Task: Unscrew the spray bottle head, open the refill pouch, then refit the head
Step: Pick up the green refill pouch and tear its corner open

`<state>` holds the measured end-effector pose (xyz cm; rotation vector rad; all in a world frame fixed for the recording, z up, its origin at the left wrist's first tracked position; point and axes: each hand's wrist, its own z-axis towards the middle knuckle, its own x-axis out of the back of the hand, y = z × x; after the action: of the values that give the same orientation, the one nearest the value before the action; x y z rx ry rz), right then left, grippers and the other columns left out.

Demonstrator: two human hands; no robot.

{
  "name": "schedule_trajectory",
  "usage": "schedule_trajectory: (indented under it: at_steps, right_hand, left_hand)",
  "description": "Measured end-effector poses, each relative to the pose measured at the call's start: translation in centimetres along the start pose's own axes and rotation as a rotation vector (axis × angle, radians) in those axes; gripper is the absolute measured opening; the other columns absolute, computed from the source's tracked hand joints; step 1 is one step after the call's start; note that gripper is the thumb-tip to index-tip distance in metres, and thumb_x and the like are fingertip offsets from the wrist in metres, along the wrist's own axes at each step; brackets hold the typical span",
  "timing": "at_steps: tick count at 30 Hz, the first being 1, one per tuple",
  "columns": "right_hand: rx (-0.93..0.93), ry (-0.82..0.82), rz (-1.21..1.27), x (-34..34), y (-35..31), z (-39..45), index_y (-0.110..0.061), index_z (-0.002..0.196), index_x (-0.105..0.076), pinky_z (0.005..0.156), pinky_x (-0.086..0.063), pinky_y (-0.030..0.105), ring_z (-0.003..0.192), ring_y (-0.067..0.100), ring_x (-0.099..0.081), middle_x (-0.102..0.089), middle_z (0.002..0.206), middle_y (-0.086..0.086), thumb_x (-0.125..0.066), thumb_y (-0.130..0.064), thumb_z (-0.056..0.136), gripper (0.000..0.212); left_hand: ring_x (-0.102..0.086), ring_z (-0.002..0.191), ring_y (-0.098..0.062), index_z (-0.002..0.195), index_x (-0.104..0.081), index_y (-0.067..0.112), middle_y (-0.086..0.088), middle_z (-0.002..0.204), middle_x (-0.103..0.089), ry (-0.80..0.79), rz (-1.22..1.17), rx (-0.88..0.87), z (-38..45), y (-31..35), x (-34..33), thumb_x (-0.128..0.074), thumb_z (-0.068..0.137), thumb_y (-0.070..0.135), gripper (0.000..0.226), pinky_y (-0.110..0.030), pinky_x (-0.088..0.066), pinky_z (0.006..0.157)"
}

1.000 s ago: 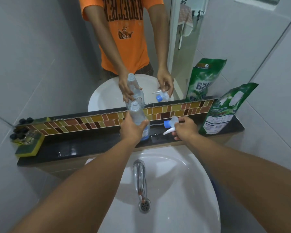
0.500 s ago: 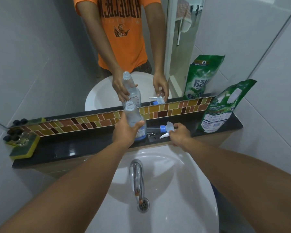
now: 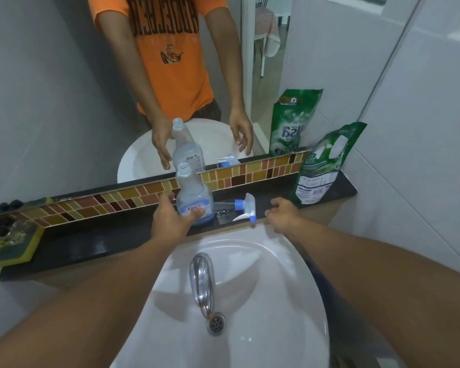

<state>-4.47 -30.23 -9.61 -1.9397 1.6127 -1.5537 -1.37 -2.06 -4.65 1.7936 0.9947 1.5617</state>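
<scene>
A narrow black shelf (image 3: 96,236) runs along the wall above a white sink (image 3: 263,261), with a strip of brown, orange and yellow tiles (image 3: 122,196) behind it and a mirror (image 3: 64,88) above that; the walls are pale grey tile. A chrome tap (image 3: 201,277) points down toward the drain (image 3: 217,323). At the shelf's left end lies a yellow and green sponge (image 3: 19,248) with some small dark things on it, too blurred to name. At the right end a green refill pouch (image 3: 323,166) leans upright against the side wall, its top sealed as far as can be seen. The clear bottle (image 3: 193,196) stands upright on the shelf in the middle, its neck bare, a little liquid at the bottom. The white and blue spray head (image 3: 243,207) lies on its side on the shelf just to the right of the bottle, its tube pointing toward the bottle. Both forearms reach forward over the sink. The left hand (image 3: 170,219) is at the bottle's lower left side, fingers loosely spread and the thumb touching the label, not wrapped around it. The right hand (image 3: 283,212) hovers over the shelf edge between the spray head and the pouch, fingers curled and parted, holding nothing and touching neither.
</scene>
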Motion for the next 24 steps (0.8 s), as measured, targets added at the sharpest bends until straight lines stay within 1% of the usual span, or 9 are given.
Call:
schedule_trajectory:
  at_steps: [3, 6, 8, 10, 12, 16, 19, 21, 24]
  right_hand:
    - [0.022, 0.01, -0.026, 1.5, 1.1, -0.2, -0.019, 0.143, -0.052, 0.102, -0.05, 0.04, 0.124, 0.029, -0.056, -0.057, 0.142, 0.005, -0.064, -0.019, 0.097, 0.048]
    - [0.021, 0.029, -0.018, 2.9, 2.1, -0.5, -0.015, 0.142, -0.052, 0.101, -0.051, 0.044, 0.122, 0.032, -0.058, -0.059, 0.138, 0.009, -0.064, -0.02, 0.097, 0.046]
    - [0.013, 0.026, -0.005, 3.8, 2.5, -0.8, -0.014, 0.141, -0.051, 0.086, -0.058, 0.042, 0.115, 0.034, -0.061, -0.061, 0.132, 0.012, -0.063, -0.021, 0.098, 0.045]
    - [-0.001, 0.024, -0.001, 4.9, 2.9, -1.2, -0.016, 0.14, -0.05, 0.066, -0.057, 0.035, 0.105, 0.034, -0.064, -0.063, 0.125, 0.013, -0.06, -0.021, 0.1, 0.042]
    - [-0.006, 0.035, -0.011, 6.1, 3.3, -1.4, -0.017, 0.137, -0.051, 0.06, -0.054, 0.032, 0.096, 0.033, -0.065, -0.064, 0.117, 0.013, -0.059, -0.021, 0.1, 0.038]
    - [-0.016, 0.058, -0.014, 8.7, 4.3, -1.6, -0.015, 0.128, -0.057, 0.054, -0.054, 0.033, 0.073, 0.034, -0.064, -0.068, 0.102, 0.015, -0.058, -0.019, 0.098, 0.03]
    - [-0.023, 0.077, -0.003, 10.5, 5.0, -1.6, -0.016, 0.128, -0.058, 0.042, -0.044, 0.024, 0.064, 0.029, -0.059, -0.067, 0.098, 0.013, -0.056, -0.017, 0.097, 0.031]
    - [-0.032, 0.091, 0.018, 11.6, 5.5, -1.6, -0.017, 0.13, -0.057, 0.046, -0.049, 0.026, 0.07, 0.03, -0.063, -0.068, 0.102, 0.014, -0.056, -0.016, 0.096, 0.034]
    - [-0.046, 0.099, 0.03, 13.1, 6.3, -1.4, -0.017, 0.141, -0.053, 0.061, -0.058, 0.038, 0.084, 0.033, -0.068, -0.066, 0.119, 0.014, -0.056, -0.014, 0.095, 0.045]
  left_hand:
    - [-0.056, 0.094, -0.013, 0.136, -0.046, 0.015, 0.001, 0.119, -0.06, 0.044, 0.053, 0.042, -0.8, -1.5, -0.2, -0.088, 0.074, 0.04, 0.079, -0.026, -0.048, 0.069]
    - [-0.064, 0.087, -0.014, 0.117, -0.054, 0.018, 0.007, 0.098, -0.065, 0.103, 0.096, 0.064, -1.9, -2.8, -0.5, -0.085, 0.078, 0.045, 0.057, -0.031, -0.051, 0.067]
    - [-0.067, 0.081, -0.017, 0.1, -0.056, 0.019, 0.004, 0.086, -0.066, 0.098, 0.116, 0.062, -2.7, -3.4, -1.0, -0.085, 0.079, 0.043, 0.042, -0.031, -0.053, 0.064]
    - [-0.067, 0.077, -0.017, 0.093, -0.058, 0.02, 0.001, 0.081, -0.068, 0.062, 0.134, 0.055, -3.4, -3.3, -1.7, -0.085, 0.08, 0.04, 0.036, -0.03, -0.053, 0.064]
    - [-0.067, 0.074, -0.015, 0.091, -0.058, 0.022, 0.001, 0.079, -0.069, 0.022, 0.151, 0.034, -4.0, -2.6, -2.6, -0.084, 0.08, 0.04, 0.034, -0.029, -0.051, 0.062]
    - [-0.066, 0.074, -0.014, 0.088, -0.057, 0.023, 0.002, 0.077, -0.069, -0.04, 0.146, -0.021, -4.8, -0.1, -4.8, -0.083, 0.083, 0.04, 0.031, -0.025, -0.045, 0.058]
    - [-0.066, 0.077, -0.019, 0.093, -0.058, 0.019, -0.003, 0.079, -0.069, -0.102, 0.151, -0.047, -5.1, 2.0, -6.8, -0.08, 0.086, 0.038, 0.029, -0.029, -0.048, 0.062]
    - [-0.064, 0.076, -0.019, 0.096, -0.058, 0.017, -0.004, 0.082, -0.068, -0.137, 0.178, -0.071, -5.1, 3.4, -8.1, -0.078, 0.087, 0.038, 0.03, -0.031, -0.049, 0.062]
    - [-0.063, 0.075, -0.017, 0.1, -0.06, 0.016, -0.003, 0.087, -0.068, -0.175, 0.226, -0.115, -4.9, 5.5, -10.3, -0.079, 0.086, 0.039, 0.033, -0.028, -0.044, 0.059]
